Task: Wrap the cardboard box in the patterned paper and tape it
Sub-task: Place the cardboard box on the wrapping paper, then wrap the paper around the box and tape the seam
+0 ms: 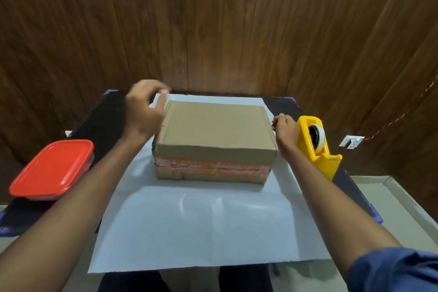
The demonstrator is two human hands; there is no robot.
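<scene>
The cardboard box sits on the far half of the paper, whose white underside faces up. My left hand appears to pinch the paper's far left corner, though blur obscures it. My right hand pinches the right edge beside the tape dispenser. The paper looks thin and crease-prone; I judge the edges the best hold.

Matt brown corrugated cardboard box with glossy orange tape on its near side, on smooth, faintly sheened white paper; glossy yellow plastic tape dispenser, right; shiny red plastic container lid, left; dark, grained wood-panel wall, far.
</scene>
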